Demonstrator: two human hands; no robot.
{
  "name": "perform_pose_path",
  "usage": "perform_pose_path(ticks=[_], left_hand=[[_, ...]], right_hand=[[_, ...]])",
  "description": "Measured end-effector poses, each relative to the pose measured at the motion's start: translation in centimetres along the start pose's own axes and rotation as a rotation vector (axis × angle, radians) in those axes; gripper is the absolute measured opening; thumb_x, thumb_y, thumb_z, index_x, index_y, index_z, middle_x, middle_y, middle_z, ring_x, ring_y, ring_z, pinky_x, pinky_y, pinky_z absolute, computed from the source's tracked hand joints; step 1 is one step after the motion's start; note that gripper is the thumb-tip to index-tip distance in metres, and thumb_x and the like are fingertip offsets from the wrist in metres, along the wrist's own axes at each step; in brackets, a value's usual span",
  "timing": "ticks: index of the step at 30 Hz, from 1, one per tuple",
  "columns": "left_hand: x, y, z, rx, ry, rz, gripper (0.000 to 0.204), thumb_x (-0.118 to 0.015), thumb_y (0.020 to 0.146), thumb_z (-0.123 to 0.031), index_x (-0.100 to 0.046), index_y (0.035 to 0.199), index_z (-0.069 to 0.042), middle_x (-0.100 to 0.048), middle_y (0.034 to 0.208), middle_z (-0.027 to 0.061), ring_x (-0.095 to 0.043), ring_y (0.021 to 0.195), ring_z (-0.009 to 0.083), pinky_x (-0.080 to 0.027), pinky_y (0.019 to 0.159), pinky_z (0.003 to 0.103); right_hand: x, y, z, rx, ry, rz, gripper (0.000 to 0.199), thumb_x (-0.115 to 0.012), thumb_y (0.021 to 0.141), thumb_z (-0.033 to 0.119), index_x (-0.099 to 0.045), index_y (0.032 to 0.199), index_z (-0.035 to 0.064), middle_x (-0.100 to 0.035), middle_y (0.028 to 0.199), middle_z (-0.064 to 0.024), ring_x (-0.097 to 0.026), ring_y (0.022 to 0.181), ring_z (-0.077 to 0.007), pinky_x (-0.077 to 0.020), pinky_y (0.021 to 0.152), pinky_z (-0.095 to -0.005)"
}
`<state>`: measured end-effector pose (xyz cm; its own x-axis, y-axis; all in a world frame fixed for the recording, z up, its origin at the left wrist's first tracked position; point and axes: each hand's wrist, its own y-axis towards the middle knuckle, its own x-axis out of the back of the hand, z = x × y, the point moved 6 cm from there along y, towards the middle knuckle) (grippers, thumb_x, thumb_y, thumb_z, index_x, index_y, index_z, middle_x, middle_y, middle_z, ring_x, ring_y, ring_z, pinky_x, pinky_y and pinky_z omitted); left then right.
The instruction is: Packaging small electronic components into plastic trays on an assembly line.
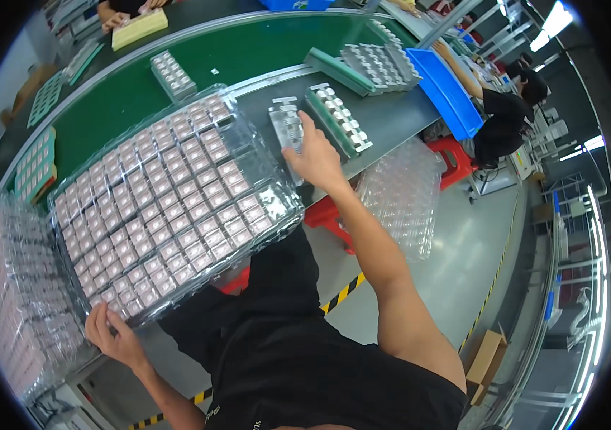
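A large clear plastic blister tray (169, 193) filled with several rows of small pink-and-silver parts lies on the grey bench. My left hand (112, 333) grips its near corner. My right hand (314, 154) reaches past the tray's far edge, fingers spread over a small clear holder of silver parts (285, 123). Just to the right of that hand lies a green rack (337, 118) holding silver parts.
A stack of filled clear trays (15, 301) stands at my left. A green conveyor belt (248, 50) carries a small tray (173, 73). Beyond are a blue bin (447, 93), more racks (377, 66), empty clear trays (402, 193), red stools, and other people's hands at the far side.
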<state>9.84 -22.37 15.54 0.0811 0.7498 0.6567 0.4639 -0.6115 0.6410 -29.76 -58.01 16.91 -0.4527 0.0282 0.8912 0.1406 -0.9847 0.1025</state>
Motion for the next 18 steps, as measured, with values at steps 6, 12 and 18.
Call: perform_pose_path(ticks=[6, 12, 18], left_hand=[[-0.6, 0.1, 0.9, 0.055, -0.025, 0.036, 0.022, -0.060, 0.091, 0.005, -0.070, 0.110, 0.001, -0.066, 0.110, 0.0135, -0.059, 0.105, 0.0297, -0.047, 0.091, 0.039], [-0.6, 0.2, 1.0, 0.026, 0.105, 0.101, 0.021, -0.060, 0.092, 0.003, -0.069, 0.111, 0.002, -0.065, 0.111, 0.0140, -0.058, 0.107, 0.0312, -0.045, 0.094, 0.040], [-0.6, -0.4, 2.1, -0.078, 0.293, 0.109, 0.023, -0.059, 0.095, 0.000, -0.068, 0.116, 0.001, -0.063, 0.118, 0.0146, -0.055, 0.113, 0.0308, -0.044, 0.094, 0.040]], right_hand=[[2.2, 1.3, -1.6, 0.114, 0.171, -0.045, 0.074, -0.067, 0.081, 0.020, -0.036, 0.147, 0.0056, -0.066, 0.100, -0.0267, -0.067, 0.097, -0.0409, -0.0509, 0.087, -0.0484], [11.9, 6.0, -5.2, 0.111, 0.344, -0.136, 0.073, -0.071, 0.079, 0.024, -0.042, 0.143, 0.0075, -0.067, 0.100, -0.0237, -0.068, 0.091, -0.0372, -0.0526, 0.085, -0.0423], [16.6, 17.7, -17.6, -0.160, -0.213, -0.320, 0.059, -0.063, 0.084, 0.020, -0.046, 0.140, 0.0163, -0.069, 0.104, -0.0263, -0.067, 0.101, -0.0446, -0.0512, 0.088, -0.0507]])
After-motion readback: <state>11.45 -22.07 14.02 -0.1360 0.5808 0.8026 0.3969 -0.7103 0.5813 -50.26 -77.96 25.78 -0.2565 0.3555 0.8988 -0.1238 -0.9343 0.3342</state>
